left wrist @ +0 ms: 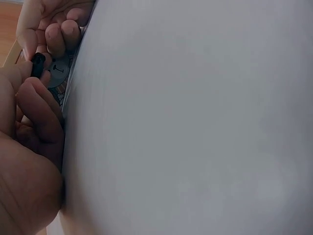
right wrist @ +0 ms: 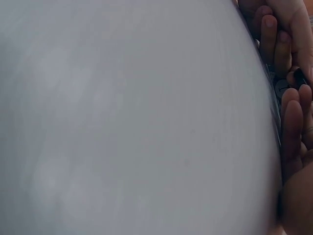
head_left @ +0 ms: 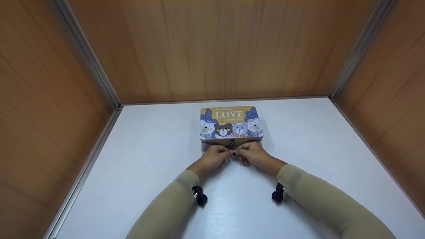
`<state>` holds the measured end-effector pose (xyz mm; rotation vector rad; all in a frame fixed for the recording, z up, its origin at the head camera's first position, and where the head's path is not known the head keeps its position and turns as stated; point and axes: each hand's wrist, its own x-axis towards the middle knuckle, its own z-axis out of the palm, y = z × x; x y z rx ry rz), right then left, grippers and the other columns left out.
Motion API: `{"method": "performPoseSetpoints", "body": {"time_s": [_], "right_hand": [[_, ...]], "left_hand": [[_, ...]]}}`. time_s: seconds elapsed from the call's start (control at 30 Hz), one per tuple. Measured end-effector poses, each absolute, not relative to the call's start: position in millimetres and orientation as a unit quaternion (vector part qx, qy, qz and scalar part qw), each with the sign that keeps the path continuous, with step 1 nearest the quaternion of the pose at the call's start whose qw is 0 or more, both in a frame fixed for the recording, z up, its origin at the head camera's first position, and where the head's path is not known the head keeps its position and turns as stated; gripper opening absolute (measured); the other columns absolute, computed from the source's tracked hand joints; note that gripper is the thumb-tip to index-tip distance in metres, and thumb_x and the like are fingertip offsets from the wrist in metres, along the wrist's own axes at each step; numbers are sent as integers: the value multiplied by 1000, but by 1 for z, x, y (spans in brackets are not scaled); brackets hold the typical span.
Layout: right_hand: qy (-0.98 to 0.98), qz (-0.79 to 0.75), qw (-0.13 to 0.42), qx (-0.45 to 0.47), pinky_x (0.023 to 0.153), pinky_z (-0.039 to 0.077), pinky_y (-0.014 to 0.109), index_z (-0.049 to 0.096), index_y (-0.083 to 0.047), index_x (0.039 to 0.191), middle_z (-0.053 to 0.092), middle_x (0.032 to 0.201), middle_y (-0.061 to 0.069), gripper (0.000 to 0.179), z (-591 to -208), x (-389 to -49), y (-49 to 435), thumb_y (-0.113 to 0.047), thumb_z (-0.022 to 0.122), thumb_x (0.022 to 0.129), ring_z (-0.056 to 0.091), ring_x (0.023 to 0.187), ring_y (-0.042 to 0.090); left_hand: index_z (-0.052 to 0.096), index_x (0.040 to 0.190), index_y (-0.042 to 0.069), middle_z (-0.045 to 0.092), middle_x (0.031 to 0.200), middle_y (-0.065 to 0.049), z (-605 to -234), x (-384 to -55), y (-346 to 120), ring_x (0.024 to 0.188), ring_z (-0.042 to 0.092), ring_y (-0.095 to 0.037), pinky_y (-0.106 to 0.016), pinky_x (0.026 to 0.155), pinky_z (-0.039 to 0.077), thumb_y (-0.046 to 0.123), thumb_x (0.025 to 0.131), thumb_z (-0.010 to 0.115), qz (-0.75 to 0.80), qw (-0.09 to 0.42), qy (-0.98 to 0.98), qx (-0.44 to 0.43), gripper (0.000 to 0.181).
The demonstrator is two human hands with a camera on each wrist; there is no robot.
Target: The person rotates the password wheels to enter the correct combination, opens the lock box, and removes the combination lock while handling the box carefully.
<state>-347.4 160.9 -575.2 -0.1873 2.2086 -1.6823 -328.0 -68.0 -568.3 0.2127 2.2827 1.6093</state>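
Note:
A tin box [head_left: 230, 114] printed with bears and the word LOVE stands with its lid down. On its front hangs a dark metal clasp [head_left: 232, 143]. My left hand [head_left: 213, 157] and right hand [head_left: 257, 155] meet just below it. Between their thumbs and fingers, both pinch a small black padlock [left wrist: 38, 64], mostly covered by the fingertips. The right wrist view shows the same black padlock [right wrist: 300, 77] at its right edge, with the fingers of both hands around it. Part of the box front is hidden behind my hands.
The box rests on a white table [head_left: 149, 149]. Wood-grain panels [head_left: 225, 49] close off the back and both sides, with metal strips [head_left: 89, 56] along the corners. A small black device [head_left: 199, 196] is strapped at each wrist.

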Motion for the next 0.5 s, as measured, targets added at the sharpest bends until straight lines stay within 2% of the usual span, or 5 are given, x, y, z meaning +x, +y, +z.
{"method": "performPoseSetpoints", "body": {"time_s": [0.13, 0.33, 0.5], "right_hand": [[771, -607, 182, -63, 55, 54, 22, 84, -1, 99, 70, 68, -3, 25, -575, -347, 161, -20, 71, 108, 66, 60, 10], [762, -619, 182, -60, 53, 55, 23, 79, 1, 87, 70, 65, -2, 36, -572, -345, 160, -23, 66, 111, 66, 56, 10], [759, -622, 183, -54, 53, 55, 23, 77, 0, 88, 70, 66, -1, 34, -571, -345, 160, -23, 67, 111, 66, 56, 10]], "left_hand": [[81, 104, 3, 61, 76, 4, -569, -328, -67, 63, 51, -8, -23, 56, 42, 31, 111, 74, 582, 167, 792, 74, 29], [82, 103, 0, 63, 76, 3, -569, -327, -66, 63, 51, -8, -23, 57, 41, 26, 109, 75, 591, 157, 788, 75, 28], [82, 102, 0, 64, 78, 2, -570, -327, -65, 65, 52, -8, -22, 58, 42, 26, 109, 75, 587, 150, 792, 74, 28]]}}
